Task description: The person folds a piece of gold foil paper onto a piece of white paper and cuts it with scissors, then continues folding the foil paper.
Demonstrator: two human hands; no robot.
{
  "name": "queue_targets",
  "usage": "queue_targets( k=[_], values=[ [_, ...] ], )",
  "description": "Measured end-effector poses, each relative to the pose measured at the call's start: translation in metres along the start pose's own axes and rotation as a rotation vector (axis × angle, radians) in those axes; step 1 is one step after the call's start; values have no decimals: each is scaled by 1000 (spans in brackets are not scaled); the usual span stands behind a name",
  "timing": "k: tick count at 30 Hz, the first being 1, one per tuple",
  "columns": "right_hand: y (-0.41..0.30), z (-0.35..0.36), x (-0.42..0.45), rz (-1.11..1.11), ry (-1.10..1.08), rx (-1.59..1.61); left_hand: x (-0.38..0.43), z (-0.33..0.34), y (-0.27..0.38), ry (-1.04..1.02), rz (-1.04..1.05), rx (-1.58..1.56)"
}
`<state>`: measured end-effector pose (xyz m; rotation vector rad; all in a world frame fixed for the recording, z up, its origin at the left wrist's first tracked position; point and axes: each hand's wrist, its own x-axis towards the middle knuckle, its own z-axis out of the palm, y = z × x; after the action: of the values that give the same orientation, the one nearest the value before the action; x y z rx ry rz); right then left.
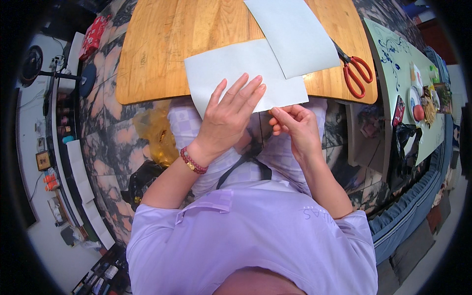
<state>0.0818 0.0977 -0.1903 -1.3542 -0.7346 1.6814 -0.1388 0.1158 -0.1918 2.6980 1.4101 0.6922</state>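
Observation:
A white sheet of paper (280, 88) lies on the wooden table (158, 55), its near edge reaching past the table's front edge. My left hand (232, 107) rests flat on this sheet, palm down, fingers slightly apart. At the sheet's near edge, the thumb and index finger of my right hand (297, 121) pinch together on the paper; its other fingers are curled beneath. A second white sheet (298, 37) overlaps the far right part of the first. Scissors with red handles (356, 75) lie to the right, the blade tips hidden under the second sheet.
My lap is below the table's front edge. A yellow plastic bag (158, 136) and a black bag (143, 180) are on the marbled floor at left. To the right stand a pale green table (402, 73) bearing several items and a blue sofa (398, 225). A fan (33, 66) is far left.

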Motion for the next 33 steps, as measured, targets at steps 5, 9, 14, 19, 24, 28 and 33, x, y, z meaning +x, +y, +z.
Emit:
queue_targets(
  k=[5, 9, 14, 19, 24, 28, 33],
  values=[
    [11, 2, -4, 0, -49, 15, 0, 1, 1, 0, 0, 6],
    [4, 18, -2, 51, -53, 49, 0, 1, 1, 3, 1, 9],
    [0, 25, 1, 70, -43, 30, 0, 1, 1, 12, 1, -3],
    [6, 19, 2, 50, -86, 14, -1, 1, 1, 9, -1, -4],
    [12, 17, -3, 20, -63, 12, 0, 0, 1, -2, -3, 5],
    [10, 21, -1, 34, -46, 18, -1, 2, 1, 3, -4, 2],
    [5, 26, -1, 35, -51, 30, -1, 2, 2, 0, -5, 19]
  ],
)
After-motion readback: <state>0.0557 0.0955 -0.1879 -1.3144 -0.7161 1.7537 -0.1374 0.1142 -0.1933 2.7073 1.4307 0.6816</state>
